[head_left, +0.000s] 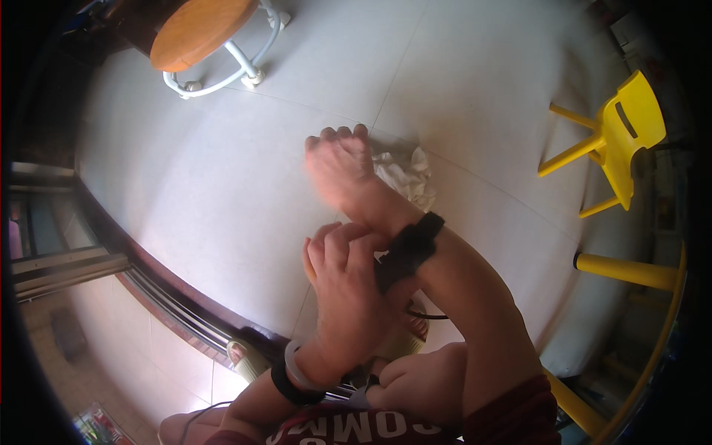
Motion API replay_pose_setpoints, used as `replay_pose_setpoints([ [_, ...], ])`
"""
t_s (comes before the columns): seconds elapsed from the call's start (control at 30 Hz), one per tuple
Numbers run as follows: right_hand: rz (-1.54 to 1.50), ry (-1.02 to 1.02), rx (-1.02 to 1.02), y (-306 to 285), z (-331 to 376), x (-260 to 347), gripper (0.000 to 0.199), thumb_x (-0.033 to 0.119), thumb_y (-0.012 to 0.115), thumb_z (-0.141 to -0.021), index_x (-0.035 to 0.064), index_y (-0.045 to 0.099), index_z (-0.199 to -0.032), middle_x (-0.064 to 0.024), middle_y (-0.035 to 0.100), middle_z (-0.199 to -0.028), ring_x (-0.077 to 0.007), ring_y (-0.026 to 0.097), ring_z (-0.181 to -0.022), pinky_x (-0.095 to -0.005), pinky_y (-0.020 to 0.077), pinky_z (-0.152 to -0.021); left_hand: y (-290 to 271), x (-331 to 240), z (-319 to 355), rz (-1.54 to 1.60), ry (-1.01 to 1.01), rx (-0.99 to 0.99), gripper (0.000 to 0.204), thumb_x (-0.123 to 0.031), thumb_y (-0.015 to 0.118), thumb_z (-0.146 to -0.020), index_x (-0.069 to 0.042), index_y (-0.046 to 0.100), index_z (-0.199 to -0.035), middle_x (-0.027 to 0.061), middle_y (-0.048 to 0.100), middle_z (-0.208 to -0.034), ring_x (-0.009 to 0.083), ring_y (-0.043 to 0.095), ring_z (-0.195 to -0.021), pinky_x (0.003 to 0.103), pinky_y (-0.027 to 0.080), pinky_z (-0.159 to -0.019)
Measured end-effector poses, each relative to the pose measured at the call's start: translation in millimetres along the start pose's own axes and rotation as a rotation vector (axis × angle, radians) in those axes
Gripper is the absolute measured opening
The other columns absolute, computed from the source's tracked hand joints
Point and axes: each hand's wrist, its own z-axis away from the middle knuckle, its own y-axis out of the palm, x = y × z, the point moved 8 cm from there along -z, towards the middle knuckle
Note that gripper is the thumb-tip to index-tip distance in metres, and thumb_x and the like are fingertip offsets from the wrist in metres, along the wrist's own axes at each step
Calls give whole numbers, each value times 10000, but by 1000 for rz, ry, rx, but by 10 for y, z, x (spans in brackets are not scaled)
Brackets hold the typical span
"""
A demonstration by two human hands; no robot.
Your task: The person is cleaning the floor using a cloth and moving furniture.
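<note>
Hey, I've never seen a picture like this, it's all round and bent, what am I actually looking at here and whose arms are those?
This comes from a wide fisheye camera worn on a person's head, looking down, so straight lines bend near the rim. There is no machine: the arms rising from the lower edge are the wearer's own.

The right hand, blurred, reaches across to the white tiled floor beside a crumpled white cloth; whether it grips the cloth is unclear. A black wrist strap sits on that arm. The left hand rests on that strap.

Around them stand a round wooden stool with a white frame and a small yellow chair.
</note>
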Motion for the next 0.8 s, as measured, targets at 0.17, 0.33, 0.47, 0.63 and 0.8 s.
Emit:
replay_pose_setpoints([
  [0.17, 104, 19, 14, 193, 110, -117, 152, 149, 645, -683, 131, 635, -833, -28, 627, -792, -184, 616, -782, -384, 402, -771, 102, 129, -124, 18, 52, 95, 483, -178, 793, -574, -61, 532, -963, 113, 494, -1063, 333, 432, -1039, 442, 332, -901],
  [0.33, 129, -17, 207, 344, 233, -32, 241, 214, 614, -778, 113, 640, -995, -81, 645, -985, -244, 610, -944, -482, 353, -870, 56, 219, -94, -70, 69, 56, 384, -91, 699, -549, -71, 514, -885, 94, 531, -962, 292, 502, -922, 439, 326, -906],
  [0.47, 18, -37, 201, 457, 371, 66, 209, 236, 625, -727, 104, 628, -888, -75, 655, -835, -245, 628, -861, -440, 343, -877, 87, 396, -107, 26, -16, 47, 333, -100, 679, -560, -64, 503, -841, 80, 545, -842, 292, 526, -807, 422, 333, -896],
  [0.63, -572, 138, 450, 559, 443, 15, 337, 219, 601, -749, 29, 577, -1027, -150, 635, -999, -288, 615, -919, -440, 421, -836, 28, 570, -150, 73, -133, 43, 303, -117, 694, -577, -57, 510, -809, 69, 544, -757, 283, 530, -767, 373, 356, -854],
  [0.8, -1193, 486, 474, 705, 542, -76, 390, 142, 540, -802, -1, 529, -1166, -153, 629, -1017, -268, 606, -935, -353, 500, -747, 18, 525, -236, 5, -86, 87, 297, -117, 706, -584, -47, 522, -807, 62, 551, -734, 236, 532, -707, 358, 404, -772],
])
